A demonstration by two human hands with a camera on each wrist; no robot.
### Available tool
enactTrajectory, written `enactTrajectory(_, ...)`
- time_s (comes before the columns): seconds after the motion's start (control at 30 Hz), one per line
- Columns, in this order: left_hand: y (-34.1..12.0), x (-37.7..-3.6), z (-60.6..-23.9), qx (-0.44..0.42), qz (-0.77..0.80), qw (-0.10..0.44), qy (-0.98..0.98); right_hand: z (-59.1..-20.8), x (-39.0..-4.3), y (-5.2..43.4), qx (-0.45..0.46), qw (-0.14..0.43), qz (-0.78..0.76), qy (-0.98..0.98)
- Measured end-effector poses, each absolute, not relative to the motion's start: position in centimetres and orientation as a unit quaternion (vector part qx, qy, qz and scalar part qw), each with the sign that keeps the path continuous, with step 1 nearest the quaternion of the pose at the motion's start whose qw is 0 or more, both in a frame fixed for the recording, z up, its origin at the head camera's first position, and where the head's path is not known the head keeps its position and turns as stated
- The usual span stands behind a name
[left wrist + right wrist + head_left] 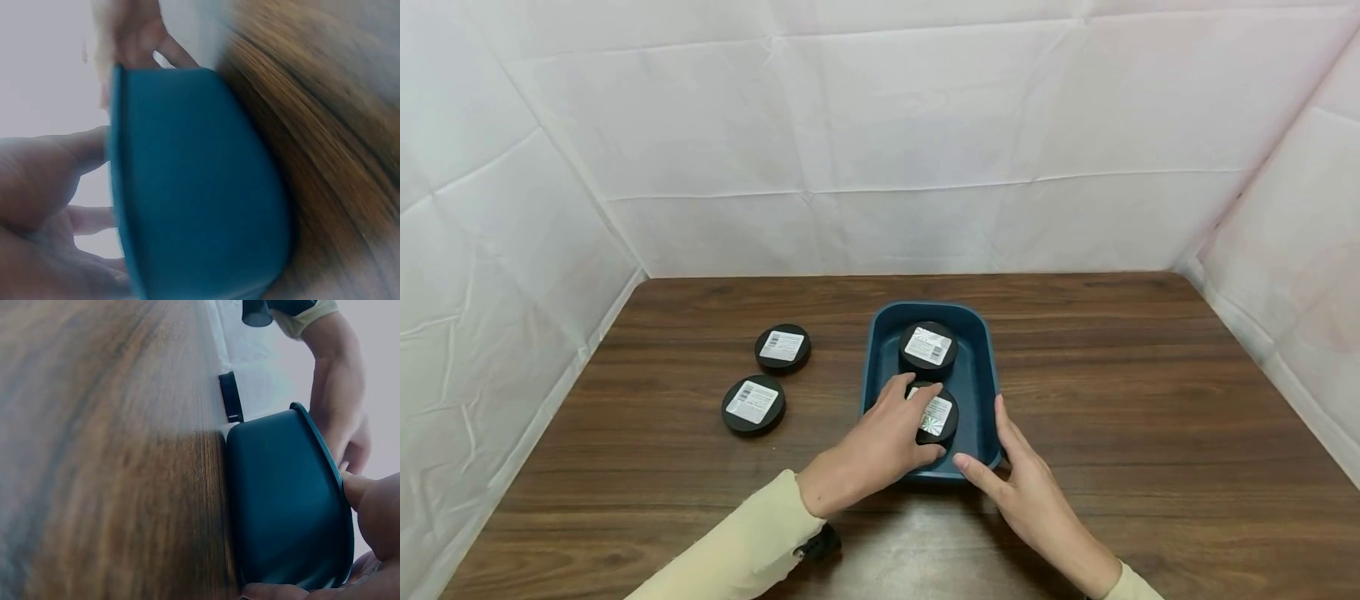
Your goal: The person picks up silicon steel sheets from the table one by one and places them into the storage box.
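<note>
Wood table (1112, 400), top view.
Blue tray (988, 375) sat mid-table; two black labelled tins (782, 347) (753, 405) lay left of it, directly on the wood.

Count on inspection: four round black tins, two inside the tray (925, 348) (936, 414) and two on the tabletop (1075, 392) beside it (782, 347) (753, 405). One blue tray (987, 367). Two hands (872, 454) (1026, 483).
</note>
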State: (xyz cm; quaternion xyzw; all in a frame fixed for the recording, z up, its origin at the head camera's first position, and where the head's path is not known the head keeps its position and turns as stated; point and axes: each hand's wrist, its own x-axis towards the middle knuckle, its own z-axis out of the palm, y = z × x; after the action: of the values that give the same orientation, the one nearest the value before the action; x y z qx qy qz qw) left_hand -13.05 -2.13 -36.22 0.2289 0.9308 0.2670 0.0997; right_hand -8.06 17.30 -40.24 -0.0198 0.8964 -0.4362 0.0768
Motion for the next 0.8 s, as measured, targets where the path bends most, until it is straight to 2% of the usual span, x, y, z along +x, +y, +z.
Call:
enactTrajectory(0.33, -3.1, -11.2, -35.2, 0.244, 0.308, 0.025, 0.919, -40.3, -8.1, 17.3, -0.021, 0.071, -0.432, 0.899)
enactTrajectory(0.8, -5.1, -10.3, -36.3, 0.254, 0.321, -0.052, 0.911, -40.5, -8.1, 17.3, -0.028, 0.052, -0.427, 0.902)
